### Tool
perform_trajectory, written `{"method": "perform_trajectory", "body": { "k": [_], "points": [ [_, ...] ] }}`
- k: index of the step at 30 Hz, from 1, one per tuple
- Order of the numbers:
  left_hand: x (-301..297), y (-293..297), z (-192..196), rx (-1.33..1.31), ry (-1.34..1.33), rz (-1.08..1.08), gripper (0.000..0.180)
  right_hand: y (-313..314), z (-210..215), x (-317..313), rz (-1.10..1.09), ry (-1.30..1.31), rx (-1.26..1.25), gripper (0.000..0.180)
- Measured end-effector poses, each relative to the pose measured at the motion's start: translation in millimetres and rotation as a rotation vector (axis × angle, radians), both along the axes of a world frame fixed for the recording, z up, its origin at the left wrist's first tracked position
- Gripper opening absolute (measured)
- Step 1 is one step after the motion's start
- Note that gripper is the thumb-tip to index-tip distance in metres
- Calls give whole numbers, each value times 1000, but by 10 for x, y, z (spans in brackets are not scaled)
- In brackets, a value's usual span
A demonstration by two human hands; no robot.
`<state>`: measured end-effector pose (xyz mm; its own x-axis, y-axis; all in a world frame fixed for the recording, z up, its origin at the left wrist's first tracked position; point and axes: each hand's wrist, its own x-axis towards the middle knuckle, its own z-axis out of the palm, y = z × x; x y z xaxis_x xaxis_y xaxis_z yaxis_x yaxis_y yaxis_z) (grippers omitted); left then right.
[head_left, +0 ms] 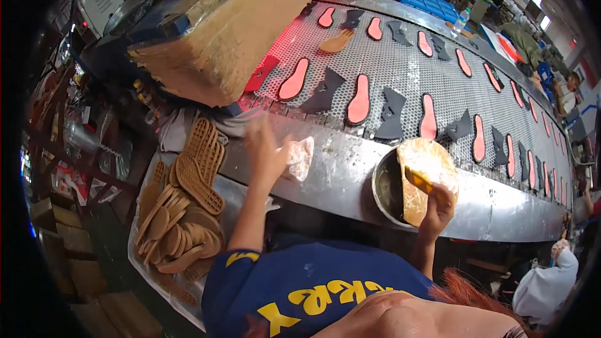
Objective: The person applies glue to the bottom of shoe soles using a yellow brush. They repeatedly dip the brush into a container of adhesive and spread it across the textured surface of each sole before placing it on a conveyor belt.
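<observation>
My right hand (439, 203) is closed around a flat yellow tool (418, 180), whose exact kind I cannot make out. The tool lies over a round pale board (432, 158), which covers part of a metal bowl (383, 183) on the metal ledge. Raised over the ledge farther left, my left hand (268, 153) is blurred, its thumb apart from the fingers and nothing visible in it. Just beside it lies a crumpled whitish cloth (300, 159). Pink insoles (359, 100) and black shoe uppers (391, 112) lie in rows on the mesh conveyor (413, 69).
A crate (141, 263) at my left holds a pile of brown shoe soles (200, 181). The conveyor's worn tunnel cover (231, 37) rises at far left. A blue crate (429, 3) and a bottle (461, 20) stand beyond the belt. Another person's white sleeve (548, 281) shows at right.
</observation>
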<state>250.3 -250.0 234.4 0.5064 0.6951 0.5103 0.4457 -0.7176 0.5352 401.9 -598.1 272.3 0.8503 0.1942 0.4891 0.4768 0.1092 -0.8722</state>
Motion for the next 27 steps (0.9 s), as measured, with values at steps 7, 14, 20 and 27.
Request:
{"method": "perform_trajectory", "body": {
  "k": [7,14,20,27],
  "points": [
    [-1742,-327,-426,-201,741,683,82,-35,-114,28,-60,-315,-528,15],
    [-1813,-316,-246,-570,-124,595,49,154,-325,-127,-135,-488,-809,18],
    [-1336,-868,130,-917,-1311,-51,66,64,-268,-79,-74,-321,-700,13],
    [-715,-1003,-377,-1463,-1270,-610,73,11,-270,-78,-68,-274,-694,11]
  ]
}}
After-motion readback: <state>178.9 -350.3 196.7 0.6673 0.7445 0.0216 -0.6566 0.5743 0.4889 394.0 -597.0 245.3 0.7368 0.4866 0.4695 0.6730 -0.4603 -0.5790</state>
